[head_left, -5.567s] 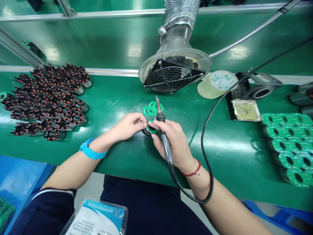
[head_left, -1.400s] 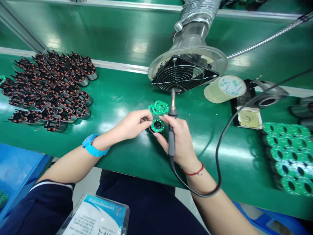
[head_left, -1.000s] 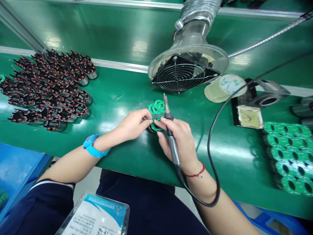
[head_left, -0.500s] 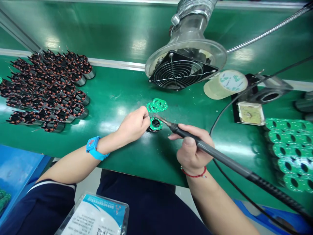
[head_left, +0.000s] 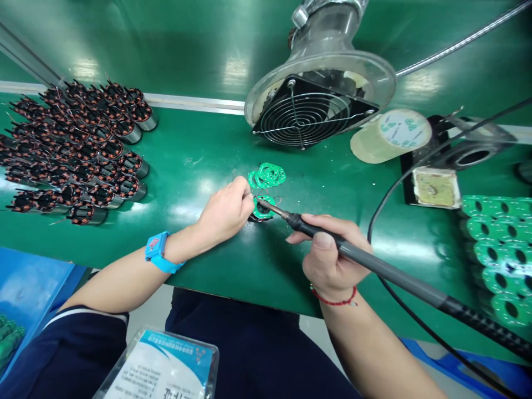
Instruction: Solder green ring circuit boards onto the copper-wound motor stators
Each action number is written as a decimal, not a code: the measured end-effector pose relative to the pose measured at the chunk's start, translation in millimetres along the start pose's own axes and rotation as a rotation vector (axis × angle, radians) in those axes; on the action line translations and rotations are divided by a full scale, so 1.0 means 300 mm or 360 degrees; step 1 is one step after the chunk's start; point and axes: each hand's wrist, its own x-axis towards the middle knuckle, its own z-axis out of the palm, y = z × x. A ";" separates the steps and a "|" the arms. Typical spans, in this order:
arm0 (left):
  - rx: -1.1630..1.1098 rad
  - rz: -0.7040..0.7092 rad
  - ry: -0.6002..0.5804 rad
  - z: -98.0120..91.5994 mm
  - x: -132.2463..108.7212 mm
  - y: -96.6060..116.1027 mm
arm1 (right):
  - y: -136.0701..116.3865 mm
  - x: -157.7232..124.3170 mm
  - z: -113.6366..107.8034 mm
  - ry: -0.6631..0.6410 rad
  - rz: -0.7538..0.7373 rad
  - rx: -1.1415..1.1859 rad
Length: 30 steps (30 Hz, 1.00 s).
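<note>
A soldering iron [head_left: 353, 252] is gripped in my right hand [head_left: 334, 252], its metal tip pointing left and reaching over a motor stator topped by a green ring-shaped circuit board [head_left: 271, 200]. My left hand [head_left: 226, 209] is closed at the left edge of that stator, thumb and finger pressed together. Whatever lies between those fingertips is hidden or too small to name. Just behind the stator, a few loose green ring boards [head_left: 272, 174] overlap on the bench.
Many bare copper-wound stators [head_left: 87, 213] stand in rows at the left. A fume extractor fan [head_left: 301, 119] hangs over the back. To the right are a pale cylinder [head_left: 388, 138], an iron stand with a sponge [head_left: 436, 188] and rows of board-topped stators [head_left: 499, 252]. The iron's cable [head_left: 415, 318] trails right.
The iron's tip has moved left and slightly down, from beside the board to over it. My left hand keeps its closed pose by the stator. The camera view has shifted slightly.
</note>
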 end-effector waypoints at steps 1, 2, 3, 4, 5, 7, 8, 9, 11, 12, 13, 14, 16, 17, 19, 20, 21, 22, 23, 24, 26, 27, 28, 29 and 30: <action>0.0040 -0.0009 0.0009 0.002 0.001 0.001 | 0.001 0.000 -0.001 -0.0004 -0.0001 -0.0001; 0.0079 -0.0018 0.0017 0.004 0.002 0.002 | 0.003 -0.001 -0.003 -0.0011 -0.0002 -0.0008; 0.0117 -0.0027 0.0023 0.006 0.003 0.003 | 0.003 -0.001 -0.005 -0.0021 -0.0005 -0.0020; 0.0153 -0.0033 0.0030 0.007 0.003 0.004 | 0.003 -0.001 -0.008 -0.0032 -0.0015 -0.0039; 0.0187 -0.0035 0.0034 0.008 0.003 0.006 | 0.002 -0.002 -0.010 -0.0042 -0.0031 -0.0067; 0.0245 -0.0026 0.0041 0.010 0.003 0.010 | 0.000 -0.002 -0.012 -0.0050 -0.0076 -0.0133; 0.0268 -0.0020 0.0046 0.011 0.003 0.012 | -0.001 -0.002 -0.011 -0.0049 -0.0081 -0.0151; 0.0283 -0.0014 0.0053 0.011 0.003 0.015 | -0.002 -0.001 -0.009 -0.0056 -0.0061 -0.0159; 0.0289 0.0000 0.0066 0.013 0.003 0.019 | -0.002 0.004 0.000 -0.0108 0.0019 -0.0199; 0.0277 0.0005 0.0072 0.014 0.003 0.020 | -0.001 0.008 0.005 -0.0156 0.0060 -0.0246; 0.0253 0.0011 0.0076 0.015 0.005 0.019 | 0.001 0.012 0.011 -0.0224 0.0092 -0.0309; 0.0214 0.0018 0.0078 0.015 0.006 0.017 | 0.003 0.017 0.016 -0.0304 0.0108 -0.0378; 0.0079 0.0028 0.0065 0.013 0.011 0.004 | 0.008 0.026 0.024 -0.0466 0.0132 -0.0483; -0.0028 0.0032 0.0055 0.010 0.013 -0.005 | 0.011 0.029 0.027 -0.0534 0.0148 -0.0500; -0.0286 0.0066 0.0016 0.002 0.014 -0.026 | 0.016 0.032 0.032 -0.0591 0.0187 -0.0500; -0.0392 0.0114 -0.0026 -0.003 0.013 -0.036 | 0.018 0.032 0.033 -0.0583 0.0204 -0.0492; -0.0449 0.0184 -0.0089 -0.007 0.010 -0.044 | 0.020 0.030 0.034 -0.0565 0.0216 -0.0478; -0.0444 0.0268 -0.0162 -0.009 0.005 -0.050 | 0.022 0.029 0.035 -0.0546 0.0224 -0.0465; -0.0379 0.0352 -0.0230 -0.009 0.000 -0.053 | 0.023 0.027 0.036 -0.0531 0.0229 -0.0456; -0.0275 0.0422 -0.0275 -0.006 -0.006 -0.053 | 0.023 0.024 0.036 -0.0521 0.0233 -0.0455; -0.0074 0.0480 -0.0272 0.010 -0.017 -0.047 | 0.020 0.020 0.038 -0.0505 0.0246 -0.0486; -0.0017 0.0478 -0.0239 0.021 -0.022 -0.043 | 0.017 0.018 0.039 -0.0494 0.0256 -0.0516; 0.0011 0.0467 -0.0203 0.034 -0.026 -0.039 | 0.013 0.016 0.040 -0.0477 0.0261 -0.0555; 0.0017 0.0451 -0.0170 0.047 -0.029 -0.035 | 0.010 0.014 0.042 -0.0459 0.0252 -0.0599; 0.0011 0.0438 -0.0142 0.059 -0.032 -0.031 | 0.007 0.011 0.045 -0.0441 0.0226 -0.0651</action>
